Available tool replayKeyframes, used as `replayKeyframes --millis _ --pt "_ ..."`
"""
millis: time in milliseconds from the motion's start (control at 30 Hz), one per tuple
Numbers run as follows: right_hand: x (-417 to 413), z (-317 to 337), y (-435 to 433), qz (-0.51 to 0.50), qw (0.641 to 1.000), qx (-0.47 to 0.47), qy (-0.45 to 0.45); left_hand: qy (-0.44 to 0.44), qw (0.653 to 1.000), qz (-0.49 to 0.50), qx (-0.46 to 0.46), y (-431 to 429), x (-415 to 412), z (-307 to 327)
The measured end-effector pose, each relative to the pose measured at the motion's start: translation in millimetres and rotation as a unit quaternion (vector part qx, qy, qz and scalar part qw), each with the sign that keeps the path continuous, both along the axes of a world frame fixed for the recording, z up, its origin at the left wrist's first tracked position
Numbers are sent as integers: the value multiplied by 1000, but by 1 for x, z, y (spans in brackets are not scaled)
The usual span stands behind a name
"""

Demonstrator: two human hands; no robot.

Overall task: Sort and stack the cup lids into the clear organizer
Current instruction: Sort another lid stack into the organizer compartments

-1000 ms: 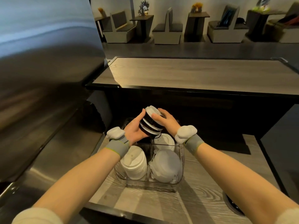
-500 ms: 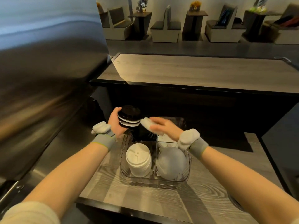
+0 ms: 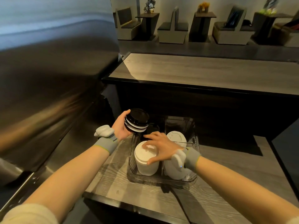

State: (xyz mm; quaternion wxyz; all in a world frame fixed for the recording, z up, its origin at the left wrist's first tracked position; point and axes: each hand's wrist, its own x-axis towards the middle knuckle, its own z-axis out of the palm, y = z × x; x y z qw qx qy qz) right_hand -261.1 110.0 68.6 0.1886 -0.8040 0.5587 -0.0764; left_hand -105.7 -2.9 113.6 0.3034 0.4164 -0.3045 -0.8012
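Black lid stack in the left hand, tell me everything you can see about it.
The black lid stack is a short pile of glossy, plastic-looking round lids, mostly black with white ones showing as pale bands low down. It is tilted, its black top facing the camera. The left hand grips its side, thumb at the upper rim. It hangs above the far left corner of the clear organizer; nothing else touches it.

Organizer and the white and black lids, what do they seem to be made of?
Organizer: clear, glossy rigid plastic, possibly acrylic; the counter shows through its walls and its edges catch light. White lid stack: opaque, matte-looking plastic with moulded rims. Black lid stack: glossy plastic, with glints on top.
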Motion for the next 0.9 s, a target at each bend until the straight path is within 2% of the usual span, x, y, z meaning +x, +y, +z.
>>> replayKeyframes --millis 67,133,167,233,300,367,633,733,833,900 --pt "-2 11 0 -90 987 -44 -127 0 1000 -11 8 1 1 -2" --pt "-4 24 -2 -207 938 -139 -242 -4 1000 -25 10 3 0 -3" --pt "-5 30 -5 -245 916 -162 -272 -4 999 -32 9 4 -1 -4" --pt "-2 42 -12 -263 908 -138 -294 -2 998 -55 3 7 -3 -3" --pt "2 50 -18 -246 925 -56 -285 0 997 -74 -4 9 -6 -1" --pt "7 55 -22 -250 924 2 -288 4 996 -91 -5 10 -9 2" --pt "4 53 -19 -318 826 53 -462 30 995 -99 -8 14 -15 -1" --pt "1 52 -19 -327 821 60 -464 18 996 -88 -23 13 -19 -2" --pt "-3 51 -20 -347 792 61 -499 20 998 -56 -13 7 -20 -3" --pt "-8 49 -22 -367 795 54 -481 15 1000 -15 -8 0 -16 -1"
